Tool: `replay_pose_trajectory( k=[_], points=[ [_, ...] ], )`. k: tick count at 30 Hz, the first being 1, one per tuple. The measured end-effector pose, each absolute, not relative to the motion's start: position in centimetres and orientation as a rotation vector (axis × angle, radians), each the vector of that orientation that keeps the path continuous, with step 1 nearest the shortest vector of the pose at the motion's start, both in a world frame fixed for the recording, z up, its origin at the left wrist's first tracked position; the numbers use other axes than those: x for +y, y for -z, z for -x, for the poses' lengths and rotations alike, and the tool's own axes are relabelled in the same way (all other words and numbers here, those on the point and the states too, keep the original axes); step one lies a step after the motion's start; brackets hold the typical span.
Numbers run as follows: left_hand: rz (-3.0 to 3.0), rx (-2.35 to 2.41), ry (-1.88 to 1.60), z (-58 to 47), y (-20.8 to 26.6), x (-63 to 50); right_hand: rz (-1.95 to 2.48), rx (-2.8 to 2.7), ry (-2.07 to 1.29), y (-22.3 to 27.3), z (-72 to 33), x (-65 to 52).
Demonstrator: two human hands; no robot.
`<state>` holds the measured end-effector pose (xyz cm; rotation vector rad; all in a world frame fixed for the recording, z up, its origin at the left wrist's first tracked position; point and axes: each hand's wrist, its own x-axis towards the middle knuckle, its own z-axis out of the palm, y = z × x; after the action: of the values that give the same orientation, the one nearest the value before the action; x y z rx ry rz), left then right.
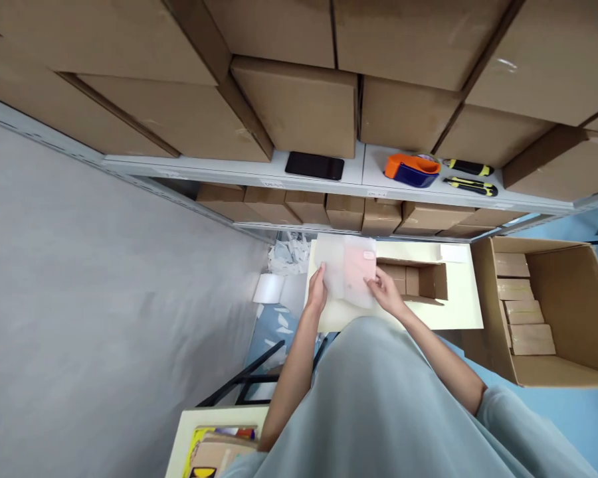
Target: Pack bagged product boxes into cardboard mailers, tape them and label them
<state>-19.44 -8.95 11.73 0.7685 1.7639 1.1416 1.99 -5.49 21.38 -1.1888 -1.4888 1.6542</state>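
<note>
Above the pale table (458, 312), both my hands hold a translucent plastic bag (333, 275) flat. What looks like a pink phone case (357, 269) shows through its right half, with a small rounded camera area near the top. My left hand (317, 290) grips the bag's left edge, thumb on top. At the right edge, my right hand (386, 291) pinches the bag and the case together. Just right of it lies an open small cardboard box (436, 282) with brown packets inside, partly hidden by that hand.
At right, a large open carton (573, 285) holds several small brown boxes. The shelf (351, 169) ahead carries cartons, a black phone (315, 166), an orange-and-blue tape dispenser (412, 170) and two yellow-black cutters (471, 186). A grey wall (129, 285) stands close on the left.
</note>
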Motion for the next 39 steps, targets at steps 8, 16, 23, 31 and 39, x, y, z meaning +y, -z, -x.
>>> replay_pose_trajectory(
  k=[8,16,23,31,39],
  points=[
    [-1.045,1.746,-1.193,11.0,-21.8,-8.7,1.272,-1.291,-1.574,-23.8,-13.7,-6.2],
    [-1.531,1.532,-1.098,1.3,-27.6,-8.3,1.216,-1.183,-1.561,-24.6,-15.8,-5.4],
    [-1.668,1.447,-1.071,-1.1,-28.2,-8.7,1.244,-1.127,-1.616,-26.4,-16.3,-4.8],
    [-1.561,1.414,-1.112,1.8,-28.2,-8.2,1.308,-1.215,-1.530,-26.3,-14.0,-3.6],
    [-1.520,1.701,-1.332,10.9,-27.8,-4.4,1.344,-1.305,-1.530,-27.6,-9.7,-2.4]
  ],
)
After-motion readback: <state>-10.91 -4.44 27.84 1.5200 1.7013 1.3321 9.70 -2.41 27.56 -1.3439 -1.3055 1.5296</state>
